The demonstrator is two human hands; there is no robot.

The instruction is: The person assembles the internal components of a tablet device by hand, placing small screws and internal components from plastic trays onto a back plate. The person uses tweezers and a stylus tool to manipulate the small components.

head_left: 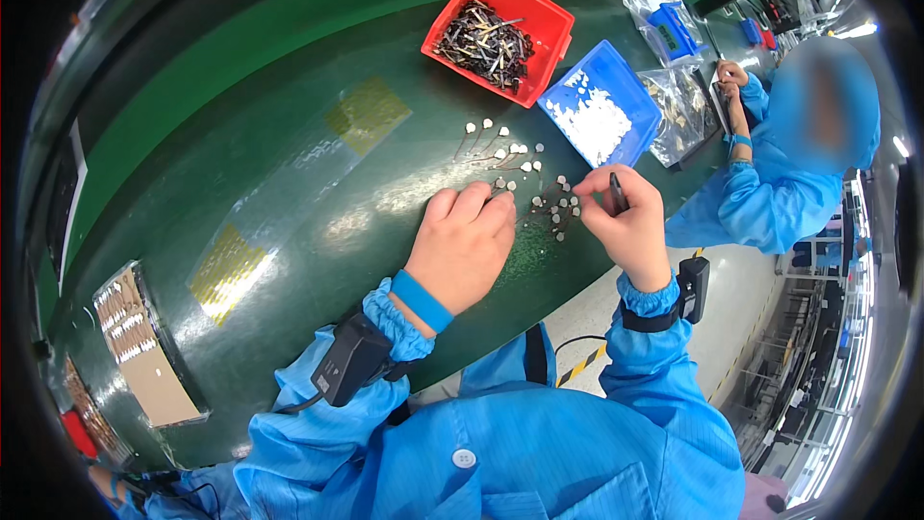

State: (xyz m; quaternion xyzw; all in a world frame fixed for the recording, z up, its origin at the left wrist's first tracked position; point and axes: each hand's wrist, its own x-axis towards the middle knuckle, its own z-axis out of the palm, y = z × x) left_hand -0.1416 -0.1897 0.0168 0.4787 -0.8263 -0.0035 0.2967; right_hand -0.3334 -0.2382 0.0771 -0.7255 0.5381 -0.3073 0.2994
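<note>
Small round silvery-white discs with thin dark leads lie in a loose cluster on the green table. Just left of the cluster, my left hand rests palm down with its fingers curled together. Its thumb and whatever is under the fingertips are hidden. On the cluster's right side, my right hand is closed round a slim black tool, its lower end out of sight. The thumb and index finger of that hand come close together beside the nearest discs.
Beyond the discs stand a red bin of dark strip-like pieces and a blue bin of white bits. Clear bags lie further right, near a co-worker. A card holding rows of parts lies far left.
</note>
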